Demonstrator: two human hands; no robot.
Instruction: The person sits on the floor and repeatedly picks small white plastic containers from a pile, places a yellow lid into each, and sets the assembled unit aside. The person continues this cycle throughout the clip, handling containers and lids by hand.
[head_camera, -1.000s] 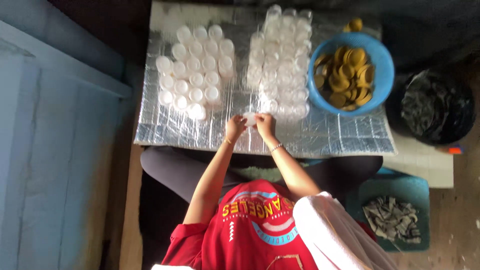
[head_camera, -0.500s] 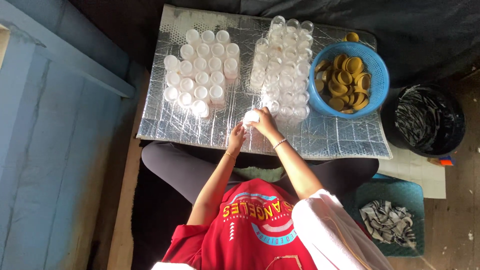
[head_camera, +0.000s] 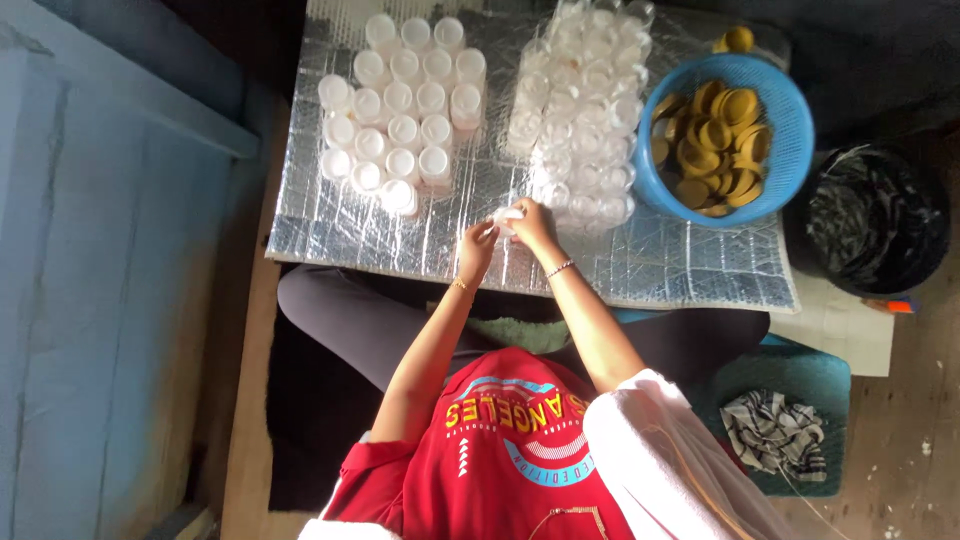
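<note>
Seen from overhead, a small white container (head_camera: 505, 217) pinched between the left hand (head_camera: 477, 245) and right hand (head_camera: 532, 222), fingers closed on it above the foil-covered table (head_camera: 660, 265), could slip and topple the nearby cluster of white containers (head_camera: 400, 110) or the bagged ones (head_camera: 585, 110) beside the blue basket (head_camera: 795, 150).

A small white plastic cup (head_camera: 507, 217) sits between both hands, just above the shiny silver board, beside the clear cups.

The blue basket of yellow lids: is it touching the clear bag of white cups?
Cannot tell. In the head view the blue basket sits right beside the clear bag, edges blurred together.
</note>
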